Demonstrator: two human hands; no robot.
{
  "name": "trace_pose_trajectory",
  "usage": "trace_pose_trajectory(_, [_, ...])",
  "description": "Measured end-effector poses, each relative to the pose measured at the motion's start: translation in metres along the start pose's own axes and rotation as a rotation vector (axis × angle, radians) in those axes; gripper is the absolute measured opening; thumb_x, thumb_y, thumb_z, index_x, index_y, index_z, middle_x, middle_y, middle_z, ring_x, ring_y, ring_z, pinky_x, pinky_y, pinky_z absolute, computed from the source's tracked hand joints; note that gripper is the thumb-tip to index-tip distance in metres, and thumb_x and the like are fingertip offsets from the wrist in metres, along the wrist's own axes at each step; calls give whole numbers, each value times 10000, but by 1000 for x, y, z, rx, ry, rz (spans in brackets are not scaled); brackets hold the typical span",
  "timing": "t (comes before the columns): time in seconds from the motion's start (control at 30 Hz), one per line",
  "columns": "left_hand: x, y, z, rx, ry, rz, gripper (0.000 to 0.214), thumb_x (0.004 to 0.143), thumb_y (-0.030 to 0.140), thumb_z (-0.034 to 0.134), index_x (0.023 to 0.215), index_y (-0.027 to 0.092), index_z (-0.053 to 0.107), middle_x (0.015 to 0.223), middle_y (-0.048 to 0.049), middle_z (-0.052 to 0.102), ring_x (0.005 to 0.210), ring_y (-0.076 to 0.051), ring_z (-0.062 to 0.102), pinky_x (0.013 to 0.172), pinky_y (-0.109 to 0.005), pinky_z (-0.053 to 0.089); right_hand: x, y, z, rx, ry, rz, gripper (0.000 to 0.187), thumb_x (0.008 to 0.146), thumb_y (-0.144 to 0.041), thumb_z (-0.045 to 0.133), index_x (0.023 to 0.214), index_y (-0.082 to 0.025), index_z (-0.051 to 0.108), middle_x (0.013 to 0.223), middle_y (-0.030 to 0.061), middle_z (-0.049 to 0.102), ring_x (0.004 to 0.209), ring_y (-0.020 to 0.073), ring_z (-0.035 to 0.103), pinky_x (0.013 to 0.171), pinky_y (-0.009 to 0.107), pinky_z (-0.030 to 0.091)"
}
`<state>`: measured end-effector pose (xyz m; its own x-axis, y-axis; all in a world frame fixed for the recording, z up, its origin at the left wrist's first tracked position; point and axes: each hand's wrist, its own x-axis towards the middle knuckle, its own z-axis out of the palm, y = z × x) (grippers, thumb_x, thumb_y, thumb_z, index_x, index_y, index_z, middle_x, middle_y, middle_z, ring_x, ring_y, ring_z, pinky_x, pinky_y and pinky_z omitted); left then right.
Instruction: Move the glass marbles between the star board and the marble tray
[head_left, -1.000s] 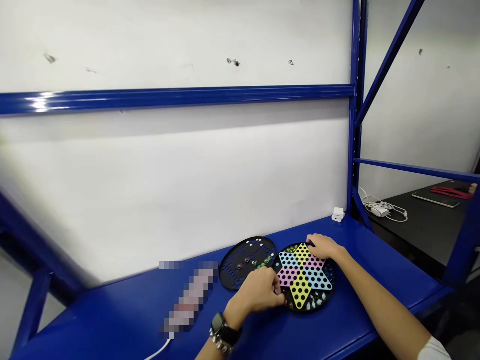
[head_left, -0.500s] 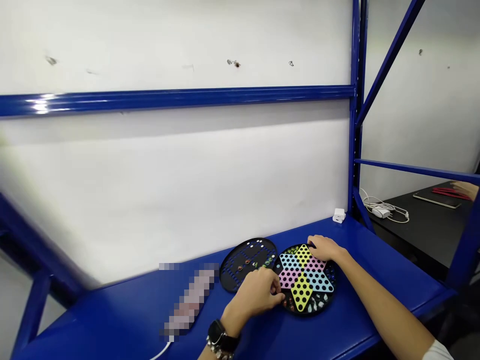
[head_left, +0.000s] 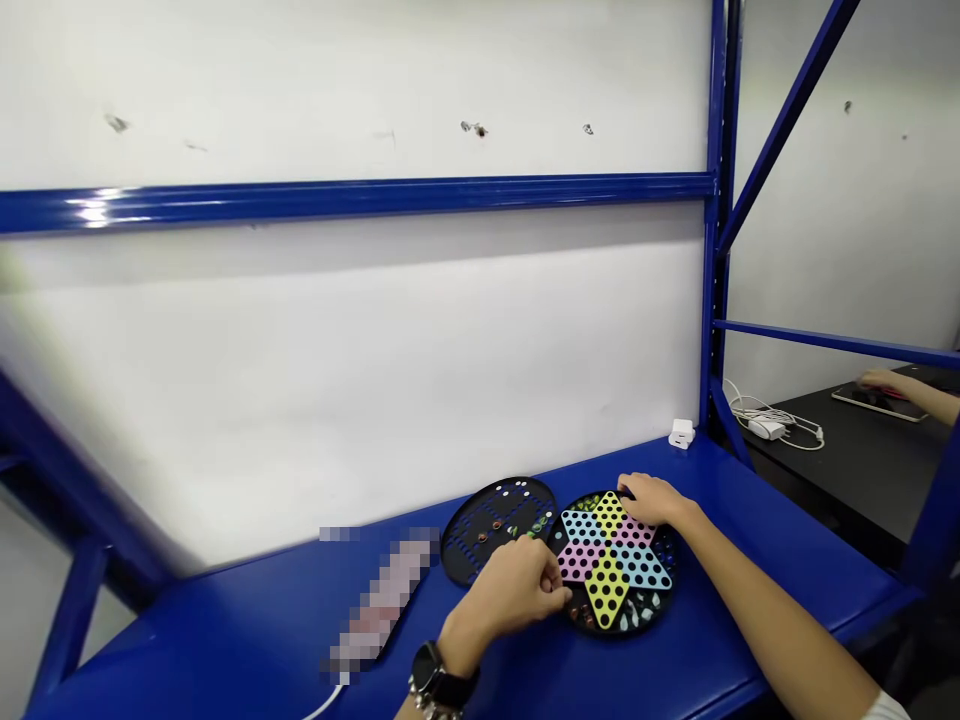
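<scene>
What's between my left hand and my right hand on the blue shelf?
In the head view, the Chinese checkers board lies between your left hand and right hand, showing its star with pink, yellow and blue points.

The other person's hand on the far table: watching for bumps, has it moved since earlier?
Yes: the other person's hand moved left, nearer the blue upright post, now over the tablet.

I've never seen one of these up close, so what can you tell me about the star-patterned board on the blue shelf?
It is a round black Chinese checkers board lying flat on the blue shelf. A six-pointed star fills it, its yellow, pink and light blue diamonds dotted with black holes. Small marbles sit near the rim. The right hand rests on its far edge and the left hand is at its left edge.
</scene>
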<state>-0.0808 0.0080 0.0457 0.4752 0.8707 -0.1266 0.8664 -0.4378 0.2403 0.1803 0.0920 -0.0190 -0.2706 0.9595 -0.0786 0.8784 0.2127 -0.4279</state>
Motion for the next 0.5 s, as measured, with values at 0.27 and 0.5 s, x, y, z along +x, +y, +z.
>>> trace_pose_trajectory(0.27, [11,-109,-26,-278,282,-209,471,804,566,506,780,159,743,735,-37,742,735,-204,661,646,-247,451,1,2,1,2,-8,4,306,893,-306,465,1159,-225,591,1190,113,625,1024,270,589,787,342,410])
trace_pose_trajectory(0.5, [55,-133,-10,-155,214,-252,328,771,438,551,835,182,745,820,-44,767,779,-210,702,664,-250,475,-1,-1,-1,-4,-4,5,267,896,-314,458,1111,-227,591,1141,97,632,973,256,594,757,334,407])
